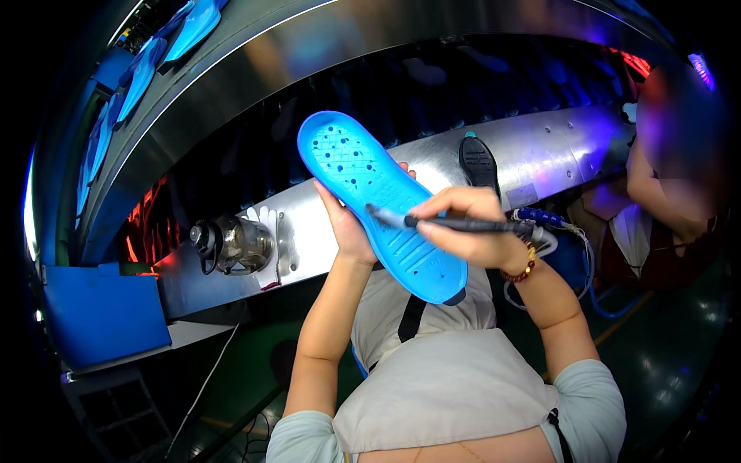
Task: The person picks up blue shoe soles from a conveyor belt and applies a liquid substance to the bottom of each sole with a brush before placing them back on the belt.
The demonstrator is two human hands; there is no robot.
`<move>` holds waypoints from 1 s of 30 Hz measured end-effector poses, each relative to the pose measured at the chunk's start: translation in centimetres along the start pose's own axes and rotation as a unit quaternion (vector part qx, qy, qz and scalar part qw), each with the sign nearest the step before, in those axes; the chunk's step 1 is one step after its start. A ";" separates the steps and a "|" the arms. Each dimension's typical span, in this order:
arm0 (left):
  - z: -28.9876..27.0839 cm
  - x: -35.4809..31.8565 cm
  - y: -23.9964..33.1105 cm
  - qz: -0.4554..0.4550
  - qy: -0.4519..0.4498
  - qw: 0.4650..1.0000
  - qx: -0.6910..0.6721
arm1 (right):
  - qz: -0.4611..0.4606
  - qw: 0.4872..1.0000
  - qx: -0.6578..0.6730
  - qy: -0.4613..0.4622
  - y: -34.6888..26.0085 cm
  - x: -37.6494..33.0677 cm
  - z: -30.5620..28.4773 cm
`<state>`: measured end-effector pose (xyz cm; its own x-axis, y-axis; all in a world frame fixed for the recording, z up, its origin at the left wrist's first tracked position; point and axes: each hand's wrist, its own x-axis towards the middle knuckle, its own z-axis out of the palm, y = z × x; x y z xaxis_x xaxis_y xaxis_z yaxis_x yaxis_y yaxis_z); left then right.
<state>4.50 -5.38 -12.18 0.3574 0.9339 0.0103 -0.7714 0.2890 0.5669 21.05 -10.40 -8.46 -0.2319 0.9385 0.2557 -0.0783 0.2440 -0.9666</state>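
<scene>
A bright blue shoe sole [349, 158] is held tilted over my lap, its inner face up. Dark dots and a crossed grid mark its far end, and ribs run across the near half. My left hand [351, 230] grips it from beneath, thumb along the left edge and fingertips showing past the right edge. In my right hand [480, 241] is a brush [463, 224] with a dark handle, pinched between thumb and fingers. Its blurred bristle tip is over the middle of the sole; I cannot tell whether it touches.
Ahead runs a metal bench [309, 241] carrying a black sole [480, 166], a clear lidded pot [235, 243] and a white glove [268, 245]. More blue soles [141, 76] line the curved machine [255, 58] at upper left. A co-worker [665, 185] sits to the right, near a blue hose fitting [538, 217].
</scene>
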 end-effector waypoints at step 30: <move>4.8 -1.0 3.8 0.058 -0.054 0.995 -0.057 | 0.054 0.916 0.397 0.021 -0.2 -1.3 -1.0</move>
<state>3.79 -6.19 -6.10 0.3121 0.9360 0.1627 -0.8636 0.2081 0.4592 22.36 -11.43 -8.58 -0.2436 0.9593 0.1429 -0.7412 -0.0891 -0.6653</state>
